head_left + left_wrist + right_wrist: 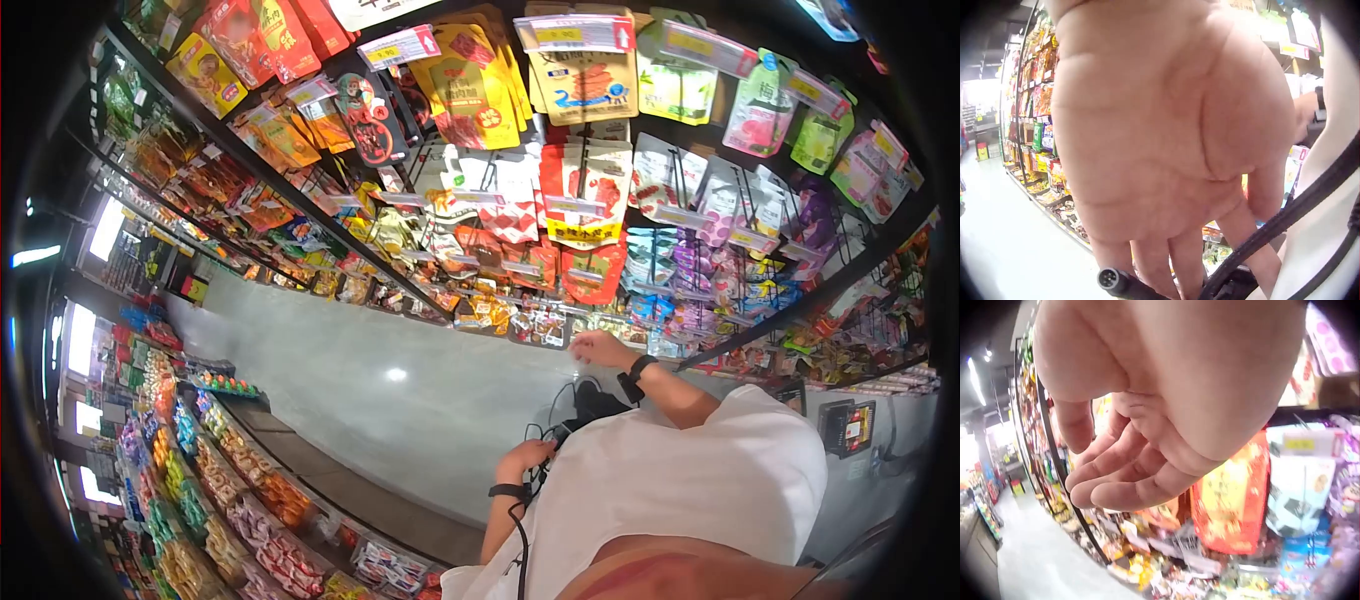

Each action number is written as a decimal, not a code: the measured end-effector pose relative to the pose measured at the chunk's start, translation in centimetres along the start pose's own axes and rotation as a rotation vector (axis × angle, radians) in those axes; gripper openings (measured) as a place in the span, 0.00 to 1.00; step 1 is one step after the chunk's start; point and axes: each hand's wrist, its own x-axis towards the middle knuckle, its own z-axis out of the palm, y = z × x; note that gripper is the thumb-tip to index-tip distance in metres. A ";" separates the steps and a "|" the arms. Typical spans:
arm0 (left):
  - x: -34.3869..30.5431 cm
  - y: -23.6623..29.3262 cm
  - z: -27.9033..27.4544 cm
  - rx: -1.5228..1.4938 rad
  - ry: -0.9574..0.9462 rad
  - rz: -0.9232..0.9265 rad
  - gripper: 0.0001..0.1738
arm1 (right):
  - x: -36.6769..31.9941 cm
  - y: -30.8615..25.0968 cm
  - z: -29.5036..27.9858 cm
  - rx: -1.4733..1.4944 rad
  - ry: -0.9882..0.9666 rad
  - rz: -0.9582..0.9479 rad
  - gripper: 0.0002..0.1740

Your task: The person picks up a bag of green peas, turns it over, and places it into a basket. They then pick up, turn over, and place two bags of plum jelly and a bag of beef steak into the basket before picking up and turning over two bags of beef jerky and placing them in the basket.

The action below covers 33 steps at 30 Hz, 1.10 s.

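Note:
My right hand (605, 350) hangs before the lower part of the snack rack, its fingers loosely bent with nothing between them. In the right wrist view those fingers (1125, 478) overlap a red and yellow snack pouch (1229, 500) behind them. My left hand (522, 460) is low beside the white shirt (680, 470), close to black cables (532, 485). The left wrist view shows the left palm (1160, 125) with fingers extending downward. A black cable's round pin connector (1110, 279) lies across the view near the fingertips, which are partly hidden.
Hanging snack pouches (465, 85) with price tags fill the rack ahead. Grey floor (380, 380) runs along it to the left. Bins of wrapped snacks (285, 500) line the aisle's other side. Dark rack posts (270, 175) stand between sections.

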 end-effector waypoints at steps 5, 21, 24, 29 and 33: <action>4.7 -0.5 -4.5 0.065 -0.035 0.045 0.35 | 5.2 -13.4 -2.2 0.060 0.025 -0.202 0.11; 17.7 7.8 -20.5 0.470 -0.303 0.292 0.32 | 3.4 -33.3 -11.2 0.032 0.303 -0.374 0.09; 18.8 7.9 -21.4 0.487 -0.323 0.289 0.31 | 4.0 -33.4 -11.8 0.033 0.472 -0.602 0.13; 20.7 5.7 -24.9 0.471 -0.336 0.349 0.31 | 6.2 -35.1 -13.1 -0.075 0.943 -0.669 0.40; 19.3 5.1 -29.2 0.569 -0.346 0.422 0.31 | 9.3 -35.7 -14.0 -0.305 1.266 -0.464 0.57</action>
